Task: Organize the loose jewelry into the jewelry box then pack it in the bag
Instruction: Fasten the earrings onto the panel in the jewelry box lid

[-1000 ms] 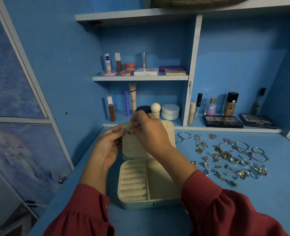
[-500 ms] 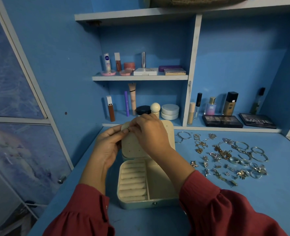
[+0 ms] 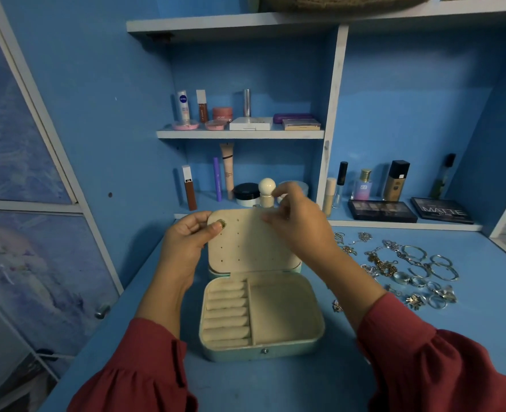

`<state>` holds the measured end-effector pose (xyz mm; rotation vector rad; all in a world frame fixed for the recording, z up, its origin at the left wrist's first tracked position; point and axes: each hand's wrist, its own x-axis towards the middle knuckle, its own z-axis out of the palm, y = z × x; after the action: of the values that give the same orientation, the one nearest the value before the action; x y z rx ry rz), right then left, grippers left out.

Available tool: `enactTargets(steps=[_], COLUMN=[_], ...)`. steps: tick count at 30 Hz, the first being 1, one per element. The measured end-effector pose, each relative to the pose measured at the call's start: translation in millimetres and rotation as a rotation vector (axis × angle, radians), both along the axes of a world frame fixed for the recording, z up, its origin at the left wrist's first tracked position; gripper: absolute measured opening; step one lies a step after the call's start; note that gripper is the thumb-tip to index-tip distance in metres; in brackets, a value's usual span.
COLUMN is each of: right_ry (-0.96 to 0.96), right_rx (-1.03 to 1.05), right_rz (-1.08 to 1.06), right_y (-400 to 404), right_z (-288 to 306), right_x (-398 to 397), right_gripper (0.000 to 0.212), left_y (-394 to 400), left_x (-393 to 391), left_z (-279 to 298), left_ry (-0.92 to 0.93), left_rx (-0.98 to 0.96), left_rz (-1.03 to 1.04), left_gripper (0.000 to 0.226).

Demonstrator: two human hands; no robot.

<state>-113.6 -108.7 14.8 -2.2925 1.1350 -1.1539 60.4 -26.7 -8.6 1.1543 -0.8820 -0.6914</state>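
Head view: right hand (image 3: 297,226) blurred, fingers curled (contents unclear).
Left hand (image 3: 186,242) pinches an earring (image 3: 222,223) against the jewelry box (image 3: 260,350) lid, raised at the far side.

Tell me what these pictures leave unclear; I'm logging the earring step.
- Head view: right hand is motion-blurred; whether it pinches anything is unreadable.
- Earring back is hidden behind the lid panel.
- Loose jewelry pieces are too small to count.
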Motion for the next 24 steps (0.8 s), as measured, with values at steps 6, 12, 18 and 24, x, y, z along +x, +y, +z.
enactTargets(steps=[6,12,18,24], right_ry=[-0.015,-0.22,-0.285,-0.364], right_rx=[0.345,0.701,0.709,0.674], right_rz=[0.074,0.206,0.258,0.313], right_y=[-5.9,-0.3,-1.5,-1.4], right_z=[-0.1,-1.5,-8.0,-16.5], right_x=[-41.2,-53.8,-53.3,-47.0], right_gripper=[0.024,0.014,0.01,0.018], left_y=[6.4,13.2,17.7,22.2], left_x=[1.2,-1.2,-0.8,-1.6], left_z=[11.0,18.2,20.0,21.9], left_ry=[-0.141,-0.113,-0.034,0.014], left_rx=[0.061,0.158,0.152,0.112], left_rz=[0.079,0.046,-0.022,-0.021], left_gripper=[0.015,0.008,0.01,0.013])
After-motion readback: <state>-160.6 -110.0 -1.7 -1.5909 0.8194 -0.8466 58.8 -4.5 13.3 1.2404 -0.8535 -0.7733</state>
